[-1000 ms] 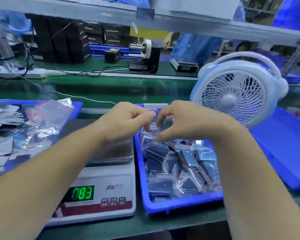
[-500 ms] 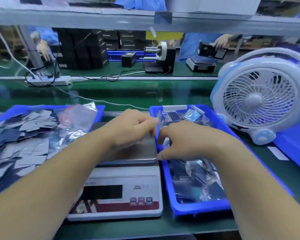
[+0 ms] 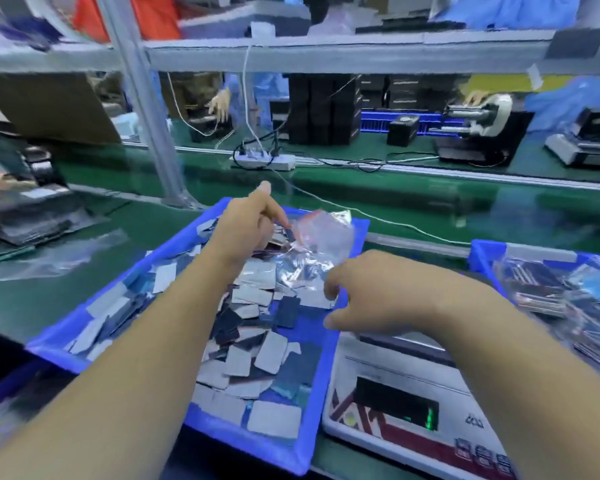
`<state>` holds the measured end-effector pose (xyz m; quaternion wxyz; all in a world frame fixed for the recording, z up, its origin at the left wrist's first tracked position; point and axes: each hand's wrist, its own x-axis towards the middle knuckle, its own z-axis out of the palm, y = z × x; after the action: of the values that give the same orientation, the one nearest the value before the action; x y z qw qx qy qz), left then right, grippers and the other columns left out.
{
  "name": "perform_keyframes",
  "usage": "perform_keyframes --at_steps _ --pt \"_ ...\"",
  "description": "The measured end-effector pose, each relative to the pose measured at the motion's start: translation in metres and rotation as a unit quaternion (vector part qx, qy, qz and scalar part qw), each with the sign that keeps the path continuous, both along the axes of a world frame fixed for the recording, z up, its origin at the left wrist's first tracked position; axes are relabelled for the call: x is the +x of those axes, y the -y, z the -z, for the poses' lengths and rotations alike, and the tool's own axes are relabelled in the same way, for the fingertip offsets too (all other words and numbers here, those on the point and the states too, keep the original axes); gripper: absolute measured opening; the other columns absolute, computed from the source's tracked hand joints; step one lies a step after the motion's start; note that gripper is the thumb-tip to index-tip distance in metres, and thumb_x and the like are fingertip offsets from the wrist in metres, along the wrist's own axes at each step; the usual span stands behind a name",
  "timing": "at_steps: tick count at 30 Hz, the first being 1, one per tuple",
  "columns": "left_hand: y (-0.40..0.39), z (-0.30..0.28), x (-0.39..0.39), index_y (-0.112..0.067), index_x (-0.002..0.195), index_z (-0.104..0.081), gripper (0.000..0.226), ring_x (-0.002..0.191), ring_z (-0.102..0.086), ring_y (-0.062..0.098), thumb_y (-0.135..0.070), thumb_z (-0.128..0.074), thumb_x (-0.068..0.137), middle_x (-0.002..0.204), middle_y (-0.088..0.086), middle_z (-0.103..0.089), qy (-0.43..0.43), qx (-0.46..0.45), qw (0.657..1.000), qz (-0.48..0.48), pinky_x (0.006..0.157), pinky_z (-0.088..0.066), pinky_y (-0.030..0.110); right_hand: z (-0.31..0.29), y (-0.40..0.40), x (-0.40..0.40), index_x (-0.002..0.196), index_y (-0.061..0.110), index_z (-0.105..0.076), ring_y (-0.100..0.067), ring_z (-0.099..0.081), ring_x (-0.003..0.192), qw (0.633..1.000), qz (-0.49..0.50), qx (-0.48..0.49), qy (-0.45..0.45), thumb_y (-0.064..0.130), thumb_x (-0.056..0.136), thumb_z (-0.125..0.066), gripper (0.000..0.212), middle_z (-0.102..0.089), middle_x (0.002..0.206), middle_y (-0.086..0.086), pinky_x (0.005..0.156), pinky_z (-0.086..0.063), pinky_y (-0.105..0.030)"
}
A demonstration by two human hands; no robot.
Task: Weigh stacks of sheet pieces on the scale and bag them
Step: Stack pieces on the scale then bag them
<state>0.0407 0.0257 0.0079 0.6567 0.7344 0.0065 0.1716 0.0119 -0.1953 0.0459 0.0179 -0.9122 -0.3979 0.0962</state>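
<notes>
While both hands reach over the left blue tray (image 3: 84, 327), the layout of the bench (image 3: 42, 282) explains itself: the loose sheet pieces (image 3: 257, 358) lie heaped in that tray at the left, the scale (image 3: 413, 403) stands just to its right with its pan bare, and a second blue tray (image 3: 478, 254) at the far right holds the filled bags (image 3: 551, 289), so work seems to run from left to right. A bundle of empty clear bags (image 3: 312, 244) rests on the pieces at the tray's far end, handy for either hand. The left hand (image 3: 253, 226) is down among the pieces beside those bags, fingers curled as if pinching something, with one finger pointing away; blur keeps me from telling whether it grips a bag, a piece or nothing. The right hand (image 3: 378, 296) hovers above the tray's right edge and the scale's near corner, fingers loosely bent toward the crumpled plastic and apparently holding nothing. My judgement is that a fresh bag or stack is being picked, with nothing yet weighed.
</notes>
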Motion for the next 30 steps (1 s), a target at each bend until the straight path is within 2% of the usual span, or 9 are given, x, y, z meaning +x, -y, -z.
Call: perform_keyframes --at_steps 5,11,14,16,18,22,23,27,30 --pt "-0.023 0.013 -0.005 -0.02 0.053 -0.066 0.057 0.042 -0.018 0.016 -0.051 -0.037 0.092 0.037 -0.007 -0.024 -0.034 0.015 0.999 -0.008 0.049 -0.017 0.029 0.011 -0.043 0.007 0.109 0.016 -0.065 -0.025 -0.058 0.101 1.0 0.001 -0.02 -0.013 0.039 0.09 -0.059 0.03 -0.067 0.097 -0.002 0.081 -0.053 -0.039" --pt "-0.028 0.017 -0.007 -0.022 0.052 -0.066 0.064 0.041 -0.025 0.014 -0.054 -0.031 0.096 0.038 -0.005 -0.028 -0.081 0.038 0.995 0.038 0.047 -0.027 0.024 0.036 -0.092 0.015 0.108 0.017 -0.067 -0.024 -0.06 0.099 0.998 0.004 -0.045 -0.051 0.043 0.086 -0.064 0.035 -0.068 0.103 -0.003 0.077 -0.052 -0.035" --pt "-0.03 0.015 -0.006 -0.018 0.055 -0.065 0.065 0.041 -0.025 0.014 -0.047 -0.031 0.103 0.039 -0.006 -0.028 -0.069 0.021 0.996 0.046 0.042 -0.027 0.02 0.049 -0.11 0.017 0.1 0.018 -0.064 -0.017 -0.059 0.086 0.996 0.037 -0.036 -0.074 0.06 0.077 -0.068 0.048 -0.065 0.091 -0.001 0.064 -0.049 -0.033" --pt "-0.029 0.012 -0.006 -0.013 0.058 -0.064 0.065 0.041 -0.023 0.014 -0.042 -0.031 0.106 0.039 -0.005 -0.028 -0.073 0.019 0.996 0.055 0.042 -0.025 0.021 0.054 -0.119 0.016 0.087 0.02 -0.059 -0.011 -0.053 0.074 0.995 0.064 -0.036 -0.074 0.069 0.073 -0.066 0.051 -0.06 0.081 0.003 0.053 -0.037 -0.031" --pt "-0.027 0.01 -0.008 -0.013 0.058 -0.064 0.066 0.041 -0.025 0.013 -0.041 -0.031 0.107 0.039 -0.004 -0.028 -0.079 0.026 0.995 0.056 0.046 -0.026 0.025 0.058 -0.126 0.012 0.077 0.021 -0.055 -0.009 -0.053 0.067 0.992 0.088 -0.019 -0.086 0.074 0.07 -0.065 0.054 -0.058 0.073 0.003 0.049 -0.032 -0.03" --pt "-0.024 0.007 -0.012 -0.013 0.059 -0.065 0.066 0.044 -0.029 0.014 -0.039 -0.029 0.107 0.04 -0.005 -0.031 -0.078 0.053 0.994 0.051 0.059 -0.028 0.033 0.06 -0.136 0.004 0.074 0.021 -0.056 -0.009 -0.06 0.049 0.982 0.127 0.033 -0.133 0.079 0.064 -0.062 0.059 -0.059 0.043 0.007 0.045 -0.035 -0.024" --pt "-0.024 0.006 -0.013 -0.013 0.06 -0.065 0.065 0.043 -0.03 0.014 -0.038 -0.029 0.107 0.04 -0.006 -0.031 -0.075 0.057 0.994 0.049 0.06 -0.029 0.033 0.06 -0.137 0.002 0.075 0.019 -0.056 -0.01 -0.062 0.045 0.978 0.136 0.043 -0.153 0.08 0.061 -0.06 0.062 -0.06 0.042 0.007 0.045 -0.039 -0.024" --pt "-0.023 0.003 -0.014 -0.014 0.059 -0.065 0.064 0.043 -0.032 0.011 -0.038 -0.029 0.106 0.039 -0.008 -0.033 -0.058 0.064 0.995 0.045 0.064 -0.031 0.034 0.062 -0.142 -0.004 0.077 0.016 -0.054 -0.017 -0.067 0.051 0.947 0.184 0.134 -0.228 0.075 0.043 -0.062 0.069 -0.067 0.068 -0.004 0.06 -0.06 -0.037" --pt "-0.024 0.003 -0.014 -0.02 0.054 -0.066 0.062 0.042 -0.032 0.011 -0.05 -0.031 0.096 0.04 -0.009 -0.033 -0.052 0.052 0.996 0.047 0.063 -0.031 0.034 0.067 -0.145 -0.01 0.081 0.01 -0.058 -0.029 -0.073 0.071 0.9 0.21 0.241 -0.296 0.057 0.039 -0.072 0.065 -0.071 0.086 -0.015 0.071 -0.062 -0.049"
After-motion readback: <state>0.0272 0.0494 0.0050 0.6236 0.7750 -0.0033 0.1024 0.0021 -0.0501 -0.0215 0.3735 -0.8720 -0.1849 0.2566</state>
